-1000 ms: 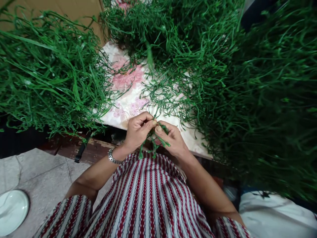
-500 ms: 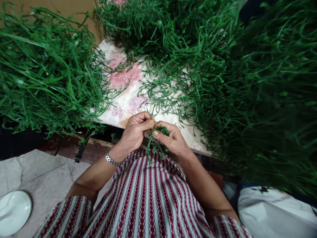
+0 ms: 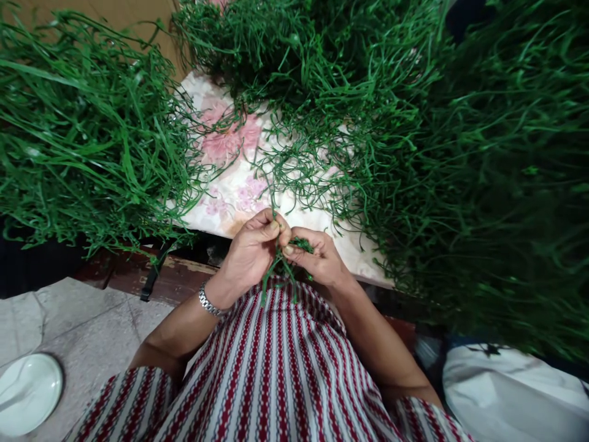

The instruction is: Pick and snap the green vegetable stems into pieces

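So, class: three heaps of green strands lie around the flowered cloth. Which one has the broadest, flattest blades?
The heap on the left: its blades are long, broad and flat, while the back heap and the right-hand heap are thin, curly strands.

The strands pinched between my left hand and right hand are deep green, the same green as the heaps along the left, far and right edges of the cloth. That cloth is cream with pink and pale lilac flowers. My shirt is striped dark red and white, the red bands carrying a small zigzag. My watch is silver. The plate on the grey floor is pale white-green.
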Motion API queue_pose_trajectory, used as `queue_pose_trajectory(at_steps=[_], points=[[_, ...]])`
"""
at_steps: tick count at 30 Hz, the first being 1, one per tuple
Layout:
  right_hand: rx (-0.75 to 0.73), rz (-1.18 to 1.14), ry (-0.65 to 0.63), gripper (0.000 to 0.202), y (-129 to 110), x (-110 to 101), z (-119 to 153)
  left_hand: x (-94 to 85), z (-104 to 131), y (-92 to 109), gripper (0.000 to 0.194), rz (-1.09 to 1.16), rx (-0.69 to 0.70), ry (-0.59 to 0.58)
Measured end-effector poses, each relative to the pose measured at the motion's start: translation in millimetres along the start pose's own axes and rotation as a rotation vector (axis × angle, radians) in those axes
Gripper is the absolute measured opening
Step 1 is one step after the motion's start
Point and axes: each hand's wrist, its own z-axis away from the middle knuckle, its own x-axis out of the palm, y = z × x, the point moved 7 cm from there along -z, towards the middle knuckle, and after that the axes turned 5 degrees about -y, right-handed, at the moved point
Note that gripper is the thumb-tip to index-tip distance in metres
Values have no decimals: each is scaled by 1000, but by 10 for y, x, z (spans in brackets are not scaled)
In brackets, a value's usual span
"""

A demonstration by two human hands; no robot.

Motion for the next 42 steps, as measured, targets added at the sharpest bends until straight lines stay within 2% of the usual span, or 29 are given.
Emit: queue_pose_trajectory(at_steps=[4,9,13,17,22,25,28,34,38,40,42], points=[[-36,133,-83,26,-47,52,17,-22,-45,155,15,14,59,14],[49,247,70,21,0,-75,36,-15,-85,311,18,-215,165,7],[73,221,92,22,41,-46,14,16,-98,297,23,-266,273,40],[31,130,141,27,21,19,-37,54,-111,260,21,-269,370,82],[-43,110,279,20,-65,26,-76,116,-140,202,17,-242,396,36],[-76,205,339,16,-117,-17,-59,140,-136,212,19,-240,394,23],[-69,302,271,14,-143,-45,-47,156,-133,240,21,-203,341,-2],[-80,315,45,22,-150,-12,-46,48,-163,214,18,-8,102,42],[-177,404,-184,22,-196,138,-24,7,-183,229,19,-3,34,32],[-192,474,-183,20,-246,90,-4,9,-184,246,17,-85,30,6],[-170,570,-90,16,-310,-46,14,10,-174,278,20,-180,71,-9]])
